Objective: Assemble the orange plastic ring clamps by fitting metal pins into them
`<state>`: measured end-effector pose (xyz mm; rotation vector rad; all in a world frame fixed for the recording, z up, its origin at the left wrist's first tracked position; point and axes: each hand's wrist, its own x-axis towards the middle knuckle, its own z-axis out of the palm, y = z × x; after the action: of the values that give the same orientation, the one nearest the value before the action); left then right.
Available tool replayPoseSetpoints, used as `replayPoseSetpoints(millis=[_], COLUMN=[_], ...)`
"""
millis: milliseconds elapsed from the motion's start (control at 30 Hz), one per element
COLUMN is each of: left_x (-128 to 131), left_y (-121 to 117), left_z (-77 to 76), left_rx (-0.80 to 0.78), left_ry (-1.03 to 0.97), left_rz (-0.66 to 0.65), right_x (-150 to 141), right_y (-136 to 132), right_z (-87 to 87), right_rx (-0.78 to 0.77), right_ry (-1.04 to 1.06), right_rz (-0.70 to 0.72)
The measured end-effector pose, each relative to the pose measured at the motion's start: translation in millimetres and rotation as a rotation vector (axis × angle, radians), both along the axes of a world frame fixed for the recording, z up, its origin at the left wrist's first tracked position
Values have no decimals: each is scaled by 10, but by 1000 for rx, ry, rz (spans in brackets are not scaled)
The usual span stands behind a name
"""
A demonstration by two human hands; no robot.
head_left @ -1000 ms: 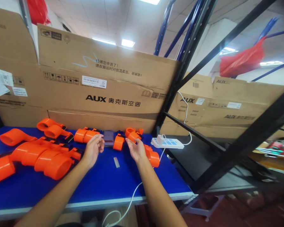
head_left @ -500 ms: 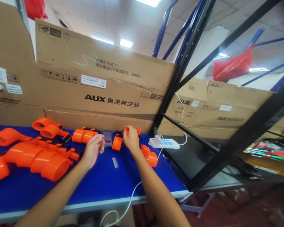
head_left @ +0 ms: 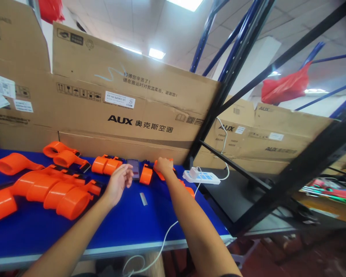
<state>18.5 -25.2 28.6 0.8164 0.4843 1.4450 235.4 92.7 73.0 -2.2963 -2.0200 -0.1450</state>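
My right hand (head_left: 165, 166) reaches to the back of the blue table, its fingers closed on an orange tape dispenser (head_left: 159, 175); part of that dispenser is hidden behind the hand. Just left of it stands another orange dispenser (head_left: 146, 175). My left hand (head_left: 119, 184) hovers palm inward over the table, fingers loosely bent and apart, with nothing in it. Behind its fingertips lies a phone (head_left: 133, 168). A small pale flat strip (head_left: 143, 199) rests between my two forearms. Under my right forearm, one more dispenser (head_left: 190, 191) is mostly covered.
Several orange dispensers (head_left: 72, 202) are bunched at the left, with a pair (head_left: 106, 165) near the back. A white power strip (head_left: 203, 177) sits right, its cable (head_left: 168, 232) crossing the table's front edge. Cardboard boxes (head_left: 89, 115) wall the back; a black rack post (head_left: 210, 115) rises at right.
The view has swung slightly left. My right hand has turned over the dispenser, whose orange body now shows left of the hand. My left hand stays empty in nearly the same place.
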Motion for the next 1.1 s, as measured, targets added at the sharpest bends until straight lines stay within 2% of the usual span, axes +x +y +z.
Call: replayPoseSetpoints(millis=[133,233,400,467,533,633,733,767,833,900,1000,1100], left_x=[-3,-6,-1,-1,-2,-2,-1,-3,-18,-48,-111,-161], left_y=[10,21,22,24,29,33,10,-4,-36,-56,-44,-2], left_z=[-15,-22,-30,-36,-40,-25,22,43,87,126,156,142], left_rx=[4,13,20,18,18,-1,-36,-43,-55,-80,-139,-199], left_ry=[7,3,29,40,37,17,-60,-100,-177,-234,-277,-259], left_rz=[4,16,30,38,46,29,-50,-68,-68,-54,-25,61], right_x=[5,18,81,71,12,-154,-341,-393,-473,-522,-532,-455], right_y=[-42,-100,-307,-446,-622,-934,-1233,-1313,-1425,-1475,-1475,-1440], right_z=[51,163,500,648,765,850,827,802,736,658,545,452], right_rx=[18,60,165,300,413,514,389,303,139,33,-41,-1], right_ry=[-7,-1,15,87,215,437,596,613,618,611,609,640], right_rz=[-16,-24,-37,-32,103,469,883,987,1099,1136,1155,1047])
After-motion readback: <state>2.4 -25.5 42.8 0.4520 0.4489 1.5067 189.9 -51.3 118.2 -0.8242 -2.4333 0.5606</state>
